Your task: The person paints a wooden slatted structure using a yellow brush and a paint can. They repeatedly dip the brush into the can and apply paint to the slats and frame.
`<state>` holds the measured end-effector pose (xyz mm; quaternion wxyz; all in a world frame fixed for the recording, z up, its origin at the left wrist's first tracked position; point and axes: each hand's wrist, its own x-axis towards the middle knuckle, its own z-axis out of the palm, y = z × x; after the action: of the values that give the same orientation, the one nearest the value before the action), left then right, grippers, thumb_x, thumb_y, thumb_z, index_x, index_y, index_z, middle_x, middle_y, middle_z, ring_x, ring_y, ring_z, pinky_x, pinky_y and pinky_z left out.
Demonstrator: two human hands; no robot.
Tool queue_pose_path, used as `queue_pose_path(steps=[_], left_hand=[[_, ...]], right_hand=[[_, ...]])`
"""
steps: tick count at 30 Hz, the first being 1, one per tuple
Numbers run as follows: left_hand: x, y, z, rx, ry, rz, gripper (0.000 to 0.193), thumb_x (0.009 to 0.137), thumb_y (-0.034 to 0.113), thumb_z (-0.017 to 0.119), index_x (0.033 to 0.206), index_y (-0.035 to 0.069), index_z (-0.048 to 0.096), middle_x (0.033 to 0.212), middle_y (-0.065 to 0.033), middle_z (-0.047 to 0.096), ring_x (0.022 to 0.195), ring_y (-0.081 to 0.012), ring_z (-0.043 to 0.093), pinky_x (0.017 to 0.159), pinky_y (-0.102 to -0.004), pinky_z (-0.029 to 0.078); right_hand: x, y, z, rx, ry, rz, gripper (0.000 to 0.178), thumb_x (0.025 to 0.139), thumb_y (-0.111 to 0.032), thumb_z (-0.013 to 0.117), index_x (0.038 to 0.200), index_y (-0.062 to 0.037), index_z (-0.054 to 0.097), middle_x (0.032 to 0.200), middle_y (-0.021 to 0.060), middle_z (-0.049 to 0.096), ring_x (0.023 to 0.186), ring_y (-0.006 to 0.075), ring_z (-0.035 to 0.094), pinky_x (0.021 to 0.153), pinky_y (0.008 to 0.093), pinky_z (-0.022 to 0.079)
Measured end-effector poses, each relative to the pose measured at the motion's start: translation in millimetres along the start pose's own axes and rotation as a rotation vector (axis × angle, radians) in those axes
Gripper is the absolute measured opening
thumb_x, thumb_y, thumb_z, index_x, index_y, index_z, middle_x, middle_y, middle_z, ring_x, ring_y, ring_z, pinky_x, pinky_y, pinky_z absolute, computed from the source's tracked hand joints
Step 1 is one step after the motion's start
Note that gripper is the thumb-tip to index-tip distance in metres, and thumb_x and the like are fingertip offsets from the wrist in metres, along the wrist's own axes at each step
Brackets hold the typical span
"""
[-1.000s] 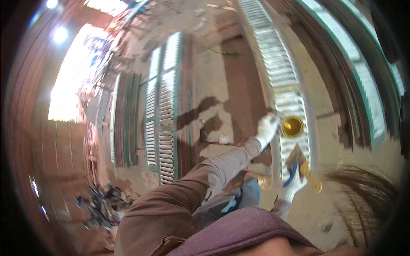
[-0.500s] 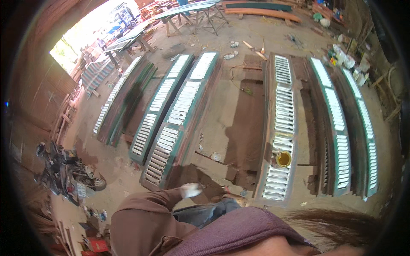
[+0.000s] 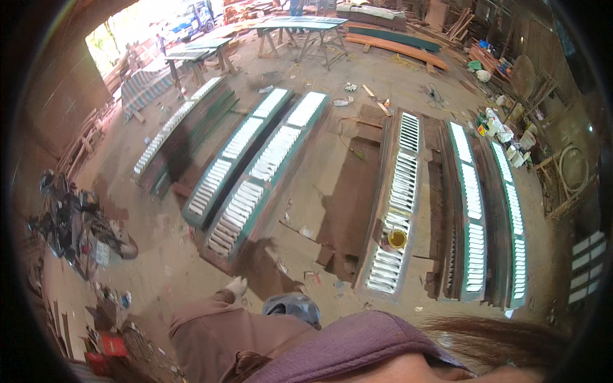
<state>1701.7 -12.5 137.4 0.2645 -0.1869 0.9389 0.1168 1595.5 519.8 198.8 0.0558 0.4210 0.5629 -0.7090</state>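
Note:
My left hand (image 3: 237,286), in a whitish glove, hangs at the end of a brown sleeve near the lower edge. It is small and blurred, so its fingers cannot be made out. Nearest to it is the lower end of a green-framed louvred shutter (image 3: 257,191) with pale slats; I see a gap between them. My right hand is not in view. Farther right, a round yellow container (image 3: 397,239) sits on the slats of a brown-framed louvred shutter (image 3: 408,179).
Two more shutters (image 3: 474,210) stand at the right, and a stack of shutters (image 3: 185,121) at the left. A motorcycle (image 3: 86,236) is parked on the left. Trestle tables (image 3: 300,24) and an orange plank (image 3: 396,51) lie toward the back. Containers (image 3: 501,127) clutter the right side.
My left hand has moved left and closer to my body. The view has shifted, so the right-hand shutters and the yellow container appear farther left. The container stays on its shutter.

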Motion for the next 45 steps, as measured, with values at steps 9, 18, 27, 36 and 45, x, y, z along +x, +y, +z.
queue_pose_path(steps=[9, 18, 27, 36, 45], left_hand=[[-47, 252, 7, -0.39, -0.046, 0.24, 0.045, 0.092, 0.046, 0.054, 0.103, 0.003, 0.057, 0.097, -0.0222, 0.066, 0.093, -0.0388, 0.064, 0.076, -0.0475, 0.048], [-152, 242, 85, -0.311, -0.066, -0.045, 0.055, 0.083, 0.051, 0.063, 0.114, 0.005, 0.057, 0.109, -0.0215, 0.065, 0.101, -0.0399, 0.062, 0.084, -0.0476, 0.048], [-153, 233, 109, -0.374, -0.277, -0.382, 0.051, 0.088, 0.047, 0.059, 0.115, 0.004, 0.055, 0.108, -0.0243, 0.064, 0.101, -0.0401, 0.062, 0.084, -0.0486, 0.048], [4, 417, -45, -0.896, 0.186, -0.183, 0.04, 0.094, 0.042, 0.054, 0.105, 0.005, 0.064, 0.078, -0.0139, 0.066, 0.069, -0.022, 0.066, 0.063, -0.0377, 0.05], [48, 510, -36, -0.545, 0.121, -0.186, 0.061, 0.09, 0.048, 0.056, 0.129, 0.001, 0.051, 0.114, -0.023, 0.064, 0.108, -0.036, 0.062, 0.089, -0.042, 0.05]], right_hand=[[13, -59, -89, -0.079, -0.17, -0.082, 0.026, 0.093, -0.017, 0.06, 0.114, -0.0031, 0.06, 0.094, 0.0044, 0.064, 0.075, 0.0122, 0.057, 0.065, 0.0261, 0.048], [70, -114, -147, -0.145, -0.265, -0.087, 0.026, 0.094, -0.018, 0.058, 0.115, -0.0041, 0.059, 0.092, 0.0034, 0.063, 0.073, 0.0114, 0.055, 0.064, 0.0252, 0.046], [121, -163, -140, -0.126, -0.267, -0.048, 0.026, 0.095, -0.019, 0.055, 0.117, -0.0051, 0.057, 0.09, 0.0024, 0.062, 0.07, 0.0106, 0.053, 0.063, 0.0242, 0.045], [178, -219, -137, -0.093, -0.199, -0.031, 0.026, 0.096, -0.021, 0.053, 0.118, -0.006, 0.055, 0.088, 0.0014, 0.062, 0.068, 0.0099, 0.051, 0.062, 0.0233, 0.044], [284, -279, -200, -0.001, -0.242, 0.021, 0.026, 0.098, -0.022, 0.051, 0.119, -0.007, 0.054, 0.086, 0.0005, 0.061, 0.066, 0.0091, 0.049, 0.061, 0.0224, 0.042]])
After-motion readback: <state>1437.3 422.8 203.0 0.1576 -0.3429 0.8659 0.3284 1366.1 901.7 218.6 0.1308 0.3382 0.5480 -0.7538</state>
